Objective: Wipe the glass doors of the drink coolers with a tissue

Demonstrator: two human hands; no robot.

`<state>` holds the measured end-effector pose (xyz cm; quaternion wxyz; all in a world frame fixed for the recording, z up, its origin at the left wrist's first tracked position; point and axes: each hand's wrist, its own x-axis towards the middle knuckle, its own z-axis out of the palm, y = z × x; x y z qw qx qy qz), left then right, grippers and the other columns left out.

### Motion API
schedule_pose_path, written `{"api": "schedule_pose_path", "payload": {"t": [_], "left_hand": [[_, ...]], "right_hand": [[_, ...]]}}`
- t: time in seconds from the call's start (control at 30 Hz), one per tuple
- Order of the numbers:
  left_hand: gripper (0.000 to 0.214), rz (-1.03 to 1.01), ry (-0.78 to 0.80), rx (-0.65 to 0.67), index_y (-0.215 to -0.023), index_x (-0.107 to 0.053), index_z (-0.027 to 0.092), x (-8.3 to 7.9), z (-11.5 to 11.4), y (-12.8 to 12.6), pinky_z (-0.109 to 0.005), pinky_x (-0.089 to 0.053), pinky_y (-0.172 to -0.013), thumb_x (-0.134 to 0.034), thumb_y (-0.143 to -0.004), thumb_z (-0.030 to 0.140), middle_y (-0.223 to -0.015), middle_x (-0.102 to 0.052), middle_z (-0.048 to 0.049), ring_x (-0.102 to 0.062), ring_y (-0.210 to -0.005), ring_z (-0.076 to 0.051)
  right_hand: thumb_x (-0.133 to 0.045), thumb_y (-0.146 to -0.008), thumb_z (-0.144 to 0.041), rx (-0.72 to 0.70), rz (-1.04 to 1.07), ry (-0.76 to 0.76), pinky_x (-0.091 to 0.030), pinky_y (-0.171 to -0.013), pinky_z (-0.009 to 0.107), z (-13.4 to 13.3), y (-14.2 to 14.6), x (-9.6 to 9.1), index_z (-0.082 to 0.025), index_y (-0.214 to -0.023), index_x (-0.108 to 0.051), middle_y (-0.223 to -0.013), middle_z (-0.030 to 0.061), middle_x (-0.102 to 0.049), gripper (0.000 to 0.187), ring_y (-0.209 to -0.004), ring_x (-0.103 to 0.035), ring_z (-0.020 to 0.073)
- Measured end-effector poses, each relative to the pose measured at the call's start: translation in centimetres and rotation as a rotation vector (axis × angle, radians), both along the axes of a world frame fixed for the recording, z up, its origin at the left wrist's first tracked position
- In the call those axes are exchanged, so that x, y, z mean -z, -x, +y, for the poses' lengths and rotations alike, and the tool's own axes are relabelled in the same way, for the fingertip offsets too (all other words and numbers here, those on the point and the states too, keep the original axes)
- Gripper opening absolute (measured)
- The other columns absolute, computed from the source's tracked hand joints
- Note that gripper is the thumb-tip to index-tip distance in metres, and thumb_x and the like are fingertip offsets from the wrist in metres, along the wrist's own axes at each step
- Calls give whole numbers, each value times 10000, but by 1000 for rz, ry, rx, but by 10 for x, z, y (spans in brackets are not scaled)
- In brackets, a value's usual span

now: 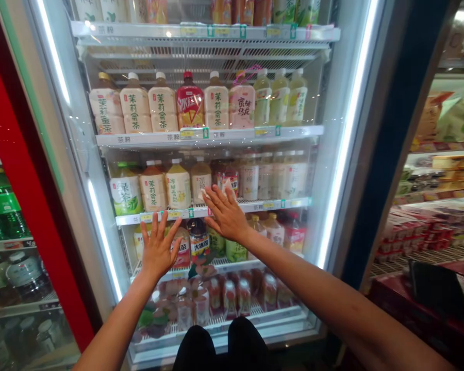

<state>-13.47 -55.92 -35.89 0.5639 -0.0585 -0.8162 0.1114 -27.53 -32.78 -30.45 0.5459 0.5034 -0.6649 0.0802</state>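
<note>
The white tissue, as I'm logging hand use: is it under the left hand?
No, the white tissue shows beneath the right hand, while the left hand is spread apart from it.

I'm in a shop: a lit fridge [338,108] stands before me, with rows of bottles [190,105] and price tags [187,134] along its shelf edges [235,136]. More drinks [2,201] fill shelves [7,246] at the left, and stacked packs [412,229] lie on open racks [394,268] at the right.

crumpled white wipe [231,190], possibly tissue, under right hand [227,215], against upright glass door [212,148]
</note>
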Motion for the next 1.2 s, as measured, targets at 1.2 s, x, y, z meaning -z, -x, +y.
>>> {"api": "schedule_pose_path", "payload": {"t": [1.2], "left_hand": [[811,12,142,21,-1631,-168,368,-50,23,-3,-589,6,-1314,-608,-949,354,-1731,-119,-28,-72,-1609,-298]], "right_hand": [[-566,-996,-519,-115,174,-456,-148,-1328,514,52,20,-26,-192,-1653,-196,-1718,69,-221,822,-1607,-143,269]]}}
